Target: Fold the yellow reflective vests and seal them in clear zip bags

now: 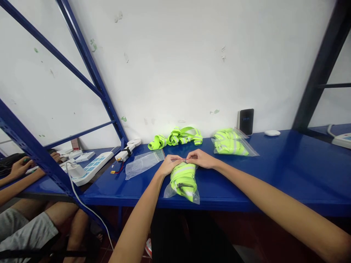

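A clear zip bag [184, 180] packed with a yellow-green reflective strap lies at the table's front edge, its mouth toward the wall. My left hand [170, 164] pinches the left part of the bag's mouth, where a red line shows. Close beside it, my right hand [199, 158] has its fingers closed on the mouth's right part. Behind my hands, loose yellow-green straps [181, 137] lie along the wall. Another filled bag [230, 142] rests to the right of them. An empty flat clear bag [144, 163] is left of my left hand.
On the blue table [274, 164], a phone [246, 121] leans on the wall near a white case [272, 133]. At left are a small fan [134, 142], a battery pack, a power strip [95, 166], a blue rack post [41, 153] and another person's hands [22, 166].
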`<state>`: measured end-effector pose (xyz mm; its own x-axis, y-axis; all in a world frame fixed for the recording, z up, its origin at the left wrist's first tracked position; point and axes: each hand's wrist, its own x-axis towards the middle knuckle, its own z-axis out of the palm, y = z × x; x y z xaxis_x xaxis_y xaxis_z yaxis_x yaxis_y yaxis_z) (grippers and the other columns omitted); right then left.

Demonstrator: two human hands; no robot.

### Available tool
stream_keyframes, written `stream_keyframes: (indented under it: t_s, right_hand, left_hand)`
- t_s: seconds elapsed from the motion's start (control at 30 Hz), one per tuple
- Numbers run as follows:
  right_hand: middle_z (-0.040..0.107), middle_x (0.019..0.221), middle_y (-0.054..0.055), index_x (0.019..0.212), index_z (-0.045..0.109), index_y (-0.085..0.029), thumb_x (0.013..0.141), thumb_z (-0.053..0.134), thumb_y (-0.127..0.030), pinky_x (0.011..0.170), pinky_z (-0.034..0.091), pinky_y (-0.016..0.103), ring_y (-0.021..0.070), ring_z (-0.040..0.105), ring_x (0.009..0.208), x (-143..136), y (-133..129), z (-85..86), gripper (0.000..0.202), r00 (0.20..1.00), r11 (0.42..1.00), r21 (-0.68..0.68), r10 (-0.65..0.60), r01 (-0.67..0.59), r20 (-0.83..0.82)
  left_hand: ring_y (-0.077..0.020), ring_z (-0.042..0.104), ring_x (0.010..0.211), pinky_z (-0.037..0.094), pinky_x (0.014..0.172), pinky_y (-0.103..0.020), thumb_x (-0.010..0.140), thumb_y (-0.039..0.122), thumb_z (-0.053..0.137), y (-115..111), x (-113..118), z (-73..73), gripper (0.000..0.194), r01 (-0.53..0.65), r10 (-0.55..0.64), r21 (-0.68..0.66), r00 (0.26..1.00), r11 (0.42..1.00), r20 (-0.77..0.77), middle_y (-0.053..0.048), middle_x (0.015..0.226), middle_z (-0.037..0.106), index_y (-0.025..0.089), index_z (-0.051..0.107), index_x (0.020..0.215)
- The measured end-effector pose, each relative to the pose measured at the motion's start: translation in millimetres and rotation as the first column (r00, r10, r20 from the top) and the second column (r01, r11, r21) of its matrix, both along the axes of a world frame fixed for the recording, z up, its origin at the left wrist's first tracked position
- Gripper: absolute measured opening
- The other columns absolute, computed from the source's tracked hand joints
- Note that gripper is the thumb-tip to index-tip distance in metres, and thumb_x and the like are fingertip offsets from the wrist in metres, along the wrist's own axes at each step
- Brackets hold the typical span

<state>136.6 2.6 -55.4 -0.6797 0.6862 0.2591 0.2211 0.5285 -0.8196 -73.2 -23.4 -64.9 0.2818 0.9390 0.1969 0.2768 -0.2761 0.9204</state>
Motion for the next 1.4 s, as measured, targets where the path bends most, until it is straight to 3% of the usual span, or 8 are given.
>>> stream_keyframes:
  t_s: [0.3,0.5,0.6,0.73,0.87,1.2,1.4]
  right_hand:
    - [0.064,0.076,0.003,0.087,0.068,-0.012,0.079,0.064,-0.047,0.064,0.039,0.026,0.0143,0.052,0.068,2,7,0.5,0.036,0.998,0.999,0.043,0.005,-0.008,0.056]
    - [0.060,0.069,0.001,0.083,0.068,-0.012,0.078,0.062,-0.052,0.060,0.034,0.025,0.0127,0.048,0.064,-3,2,5.0,0.040,0.997,0.997,-0.020,-0.069,0.069,0.024]
    - [0.054,0.062,-0.002,0.075,0.065,-0.013,0.079,0.059,-0.046,0.055,0.031,0.024,0.0108,0.043,0.058,-6,0,5.0,0.033,0.992,0.992,-0.042,-0.120,0.118,-0.042]
    - [0.044,0.050,-0.005,0.066,0.056,-0.017,0.078,0.050,-0.037,0.046,0.024,0.025,0.0091,0.036,0.045,-6,4,0.6,0.024,0.977,0.970,-0.177,-0.188,0.169,-0.100]
    - [0.045,0.047,-0.005,0.067,0.054,-0.018,0.075,0.052,-0.034,0.042,0.024,0.024,0.0084,0.036,0.039,-3,11,-2.4,0.018,0.968,0.954,-0.219,-0.231,0.204,-0.102]
    - [0.055,0.063,-0.001,0.076,0.060,-0.014,0.077,0.059,-0.040,0.055,0.034,0.024,0.0104,0.045,0.056,4,14,-3.3,0.026,0.981,0.986,-0.013,-0.164,0.163,-0.105]
    - [0.063,0.071,0.003,0.083,0.069,-0.013,0.079,0.061,-0.043,0.060,0.039,0.025,0.0132,0.051,0.062,5,11,-1.4,0.032,0.990,0.993,-0.021,-0.120,0.119,-0.077]
  left_hand:
    - [-0.0166,0.062,0.073,0.044,0.072,-0.027,0.068,0.038,0.075,3,-1,-1.2,0.029,-0.015,0.021,-0.078,0.997,0.997,0.076,-0.007,0.080,0.074,0.013,0.077,0.083]
    - [-0.0140,0.058,0.066,0.043,0.068,-0.026,0.064,0.030,0.073,7,-2,-1.9,0.020,-0.086,0.115,-0.129,0.966,0.988,0.232,-0.003,0.068,0.071,0.014,0.076,0.075]
    - [-0.0148,0.058,0.064,0.043,0.066,-0.027,0.065,0.031,0.071,9,-3,-3.8,0.019,-0.136,0.158,-0.106,0.957,0.985,0.244,-0.003,0.066,0.070,0.014,0.076,0.074]
    - [-0.0158,0.060,0.067,0.045,0.068,-0.028,0.065,0.032,0.071,10,-4,-4.1,0.020,-0.191,0.201,-0.062,0.947,0.980,0.252,-0.003,0.070,0.071,0.015,0.076,0.074]
    - [-0.0161,0.061,0.069,0.046,0.070,-0.028,0.065,0.032,0.072,9,-3,-2.8,0.022,-0.212,0.215,-0.036,0.947,0.977,0.237,-0.004,0.071,0.072,0.014,0.076,0.076]
    - [-0.0172,0.064,0.074,0.048,0.073,-0.028,0.067,0.037,0.075,12,-5,-7.1,0.028,-0.170,0.165,0.004,0.964,0.986,0.210,-0.006,0.080,0.074,0.014,0.077,0.083]
    - [-0.0187,0.065,0.077,0.049,0.076,-0.029,0.068,0.040,0.076,4,-1,-2.3,0.031,-0.108,0.108,-0.012,0.982,0.994,0.152,-0.009,0.084,0.075,0.013,0.076,0.084]
